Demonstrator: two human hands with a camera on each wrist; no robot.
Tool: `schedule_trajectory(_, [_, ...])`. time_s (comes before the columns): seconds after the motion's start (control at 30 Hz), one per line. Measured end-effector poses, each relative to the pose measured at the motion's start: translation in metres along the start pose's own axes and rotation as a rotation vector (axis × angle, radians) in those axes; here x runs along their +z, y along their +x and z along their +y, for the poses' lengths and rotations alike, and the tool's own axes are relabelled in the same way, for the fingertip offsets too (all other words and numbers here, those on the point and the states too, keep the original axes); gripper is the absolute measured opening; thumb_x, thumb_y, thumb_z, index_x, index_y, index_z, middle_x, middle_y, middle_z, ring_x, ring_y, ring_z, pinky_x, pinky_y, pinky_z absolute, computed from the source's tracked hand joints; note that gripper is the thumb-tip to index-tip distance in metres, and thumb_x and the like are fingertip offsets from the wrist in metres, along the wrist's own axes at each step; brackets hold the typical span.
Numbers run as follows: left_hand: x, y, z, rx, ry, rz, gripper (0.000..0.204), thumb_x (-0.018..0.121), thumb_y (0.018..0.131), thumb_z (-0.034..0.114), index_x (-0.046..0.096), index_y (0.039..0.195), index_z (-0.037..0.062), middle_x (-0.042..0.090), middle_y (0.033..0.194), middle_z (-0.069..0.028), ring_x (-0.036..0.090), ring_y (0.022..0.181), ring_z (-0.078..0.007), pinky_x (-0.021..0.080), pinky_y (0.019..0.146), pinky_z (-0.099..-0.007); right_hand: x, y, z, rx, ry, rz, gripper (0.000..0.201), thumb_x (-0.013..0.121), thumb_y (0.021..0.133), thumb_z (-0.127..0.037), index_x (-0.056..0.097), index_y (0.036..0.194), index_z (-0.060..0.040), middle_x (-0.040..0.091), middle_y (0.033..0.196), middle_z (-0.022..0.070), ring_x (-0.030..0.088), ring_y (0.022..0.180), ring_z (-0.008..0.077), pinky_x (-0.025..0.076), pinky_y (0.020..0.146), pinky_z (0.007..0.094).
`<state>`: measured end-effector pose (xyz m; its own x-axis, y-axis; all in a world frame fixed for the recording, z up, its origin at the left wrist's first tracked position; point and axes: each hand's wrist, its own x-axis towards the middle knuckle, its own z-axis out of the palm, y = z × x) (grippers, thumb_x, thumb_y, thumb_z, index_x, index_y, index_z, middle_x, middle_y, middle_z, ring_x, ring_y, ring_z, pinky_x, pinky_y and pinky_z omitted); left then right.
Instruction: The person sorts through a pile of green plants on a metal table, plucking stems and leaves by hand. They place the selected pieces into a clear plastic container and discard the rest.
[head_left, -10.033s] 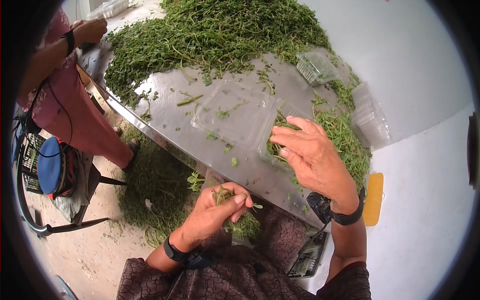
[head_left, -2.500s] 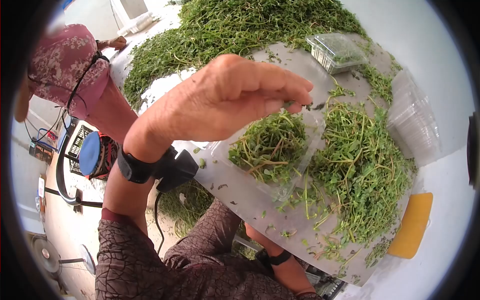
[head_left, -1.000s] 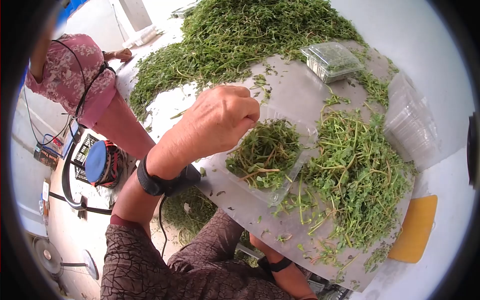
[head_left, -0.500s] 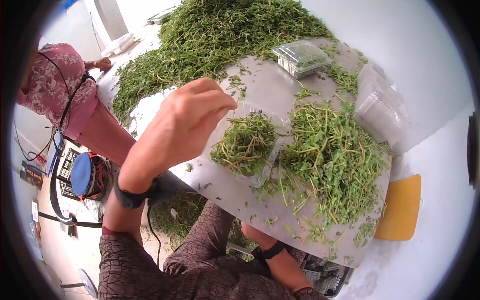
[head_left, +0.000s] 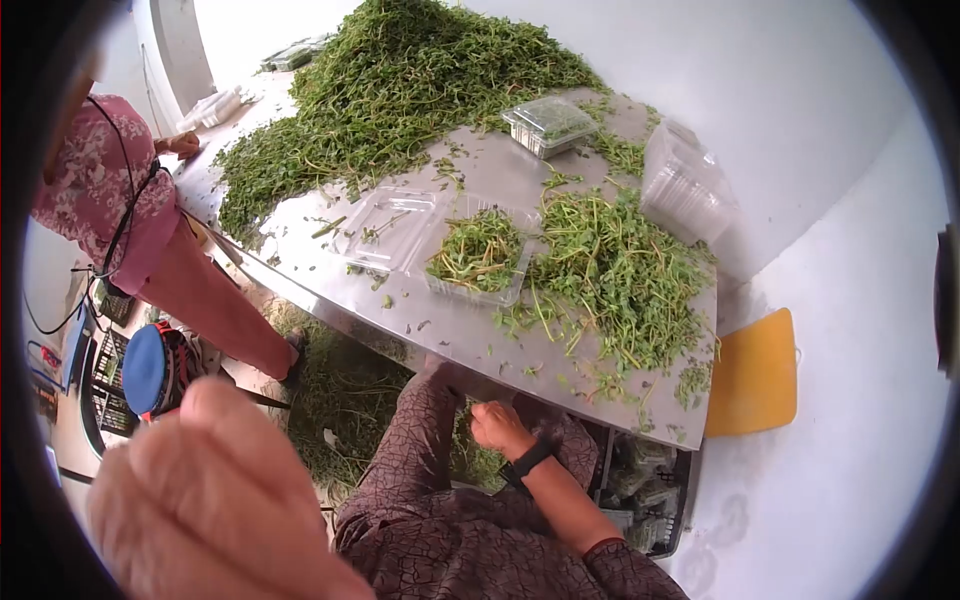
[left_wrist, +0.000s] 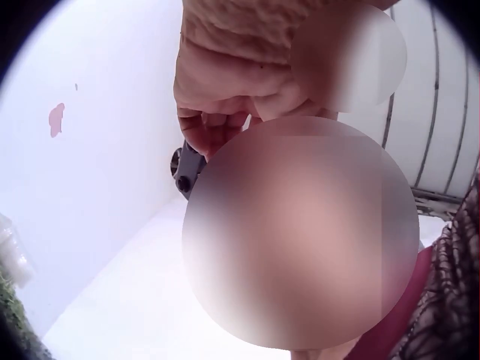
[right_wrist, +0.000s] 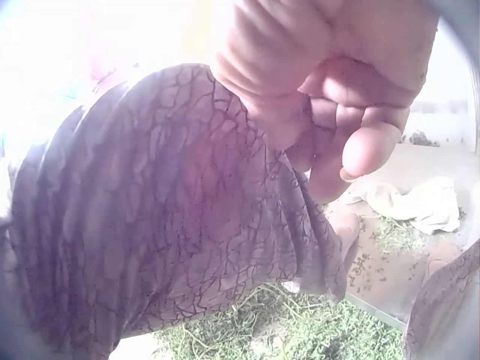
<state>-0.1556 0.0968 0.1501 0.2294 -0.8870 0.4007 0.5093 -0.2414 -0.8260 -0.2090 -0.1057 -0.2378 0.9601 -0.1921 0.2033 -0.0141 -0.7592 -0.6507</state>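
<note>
Large and blurred, my left hand is raised close before the camera at lower left in the head view. In the left wrist view, the curled fingers of that hand overlap a small dark device near a blurred-out head; I cannot tell whether they grip it. My right hand hangs over my lap below the table edge. Its fingers are loosely curled and hold nothing visible. An open clear plastic box stands on the table, heaped with leafy green sprigs, its lid folded back left.
A loose pile of sprigs lies right of the box, a far bigger heap behind. A closed box and stacked empty boxes stand on the metal table. Another person stands left; a crate sits below.
My left hand, which held sprigs ten seconds ago and was lately above the box, has drawn back toward the camera. My right hand has come into view over my lap. The box holds more sprigs.
</note>
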Motion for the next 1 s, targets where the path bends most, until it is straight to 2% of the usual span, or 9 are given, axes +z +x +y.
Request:
schedule_trajectory(0.17, [0.011, -0.009, -0.005, -0.026, 1.023, -0.302, 0.005, 0.064, 0.079, 0.013, 0.068, 0.081, 0.0093, 0.065, 0.084, -0.0081, 0.061, 0.069, -0.017, 0.044, 0.06, -0.0311, -0.013, -0.007, -0.025, 0.141, -0.038, -0.04, 0.014, 0.054, 0.073, -0.014, 0.053, 0.066, -0.002, 0.057, 0.066, 0.0196, 0.057, 0.067, 0.0394, 0.045, 0.059, 0.0469])
schedule_trajectory(0.27, [0.016, -0.012, -0.003, -0.03, 1.615, -0.486, 0.006, 0.065, 0.079, 0.012, 0.068, 0.084, 0.0113, 0.065, 0.087, -0.0056, 0.06, 0.071, -0.0155, 0.043, 0.062, -0.0294, -0.018, -0.014, -0.042, 0.224, -0.024, -0.145, 0.016, 0.052, 0.078, -0.018, 0.056, 0.073, -0.0029, 0.059, 0.07, 0.0189, 0.058, 0.072, 0.0389, 0.046, 0.064, 0.0467])
schedule_trajectory(0.43, [0.02, -0.019, -0.001, -0.011, 2.627, -0.837, 0.011, 0.066, 0.077, 0.011, 0.068, 0.088, 0.0146, 0.065, 0.091, -0.0016, 0.059, 0.075, -0.0129, 0.041, 0.065, -0.0265, -0.022, -0.027, -0.057, 0.203, -0.006, -0.168, 0.016, 0.053, 0.079, -0.017, 0.057, 0.073, -0.0027, 0.059, 0.069, 0.0182, 0.057, 0.069, 0.0389, 0.045, 0.062, 0.0461])
schedule_trajectory(0.6, [0.008, -0.022, 0.0, -0.075, 2.583, -0.707, 0.008, 0.067, 0.075, 0.008, 0.068, 0.082, 0.0107, 0.066, 0.083, -0.003, 0.059, 0.068, -0.013, 0.041, 0.06, -0.0252, -0.043, -0.034, -0.08, 0.157, -0.02, -0.167, 0.014, 0.054, 0.079, -0.014, 0.057, 0.073, -0.0018, 0.058, 0.069, 0.0184, 0.058, 0.069, 0.0379, 0.045, 0.061, 0.0451])
schedule_trajectory(0.67, [0.009, -0.023, 0.002, -0.181, 2.535, -0.72, 0.007, 0.067, 0.074, 0.006, 0.068, 0.08, 0.0092, 0.066, 0.084, -0.0043, 0.058, 0.068, -0.0132, 0.041, 0.06, -0.0252, -0.061, -0.032, -0.092, 0.073, 0.043, -0.053, 0.017, 0.053, 0.081, -0.014, 0.055, 0.07, -0.0006, 0.058, 0.065, 0.0171, 0.058, 0.064, 0.0363, 0.046, 0.058, 0.0444])
schedule_trajectory(0.77, [0.01, -0.022, 0.01, -0.196, 2.501, -0.811, 0.005, 0.066, 0.074, 0.004, 0.069, 0.078, 0.007, 0.066, 0.085, -0.006, 0.058, 0.067, -0.0145, 0.041, 0.06, -0.0259, -0.088, -0.028, -0.116, 0.035, 0.069, 0.033, 0.014, 0.053, 0.081, -0.012, 0.056, 0.072, -0.0014, 0.059, 0.068, 0.0152, 0.058, 0.064, 0.0354, 0.046, 0.058, 0.0438])
schedule_trajectory(0.9, [0.011, -0.018, 0.019, -0.268, 2.543, -0.821, 0.006, 0.066, 0.073, 0.003, 0.069, 0.078, 0.0034, 0.066, 0.083, -0.0088, 0.058, 0.069, -0.0181, 0.044, 0.06, -0.0289, -0.118, -0.022, -0.149, -0.007, 0.136, 0.046, 0.009, 0.055, 0.08, -0.01, 0.058, 0.075, -0.0024, 0.059, 0.068, 0.0126, 0.058, 0.063, 0.0339, 0.046, 0.057, 0.042])
schedule_trajectory(0.97, [0.009, -0.015, 0.023, -0.296, 2.523, -0.817, 0.007, 0.066, 0.072, 0.004, 0.069, 0.078, 0.0018, 0.065, 0.082, -0.0101, 0.059, 0.069, -0.0192, 0.044, 0.06, -0.0299, -0.138, -0.018, -0.168, -0.071, 0.064, 0.058, 0.006, 0.06, 0.077, -0.007, 0.06, 0.079, -0.0011, 0.059, 0.07, 0.0127, 0.058, 0.061, 0.03, 0.046, 0.054, 0.0357])
schedule_trajectory(1.0, [0.007, -0.013, 0.026, -0.326, 2.51, -0.82, 0.008, 0.066, 0.071, 0.004, 0.068, 0.079, 0.0001, 0.065, 0.081, -0.0114, 0.059, 0.069, -0.0204, 0.045, 0.06, -0.0309, -0.15, -0.016, -0.176, -0.063, 0.065, 0.052, 0.006, 0.06, 0.077, -0.007, 0.06, 0.079, -0.0011, 0.059, 0.07, 0.0127, 0.058, 0.061, 0.03, 0.046, 0.054, 0.0357])
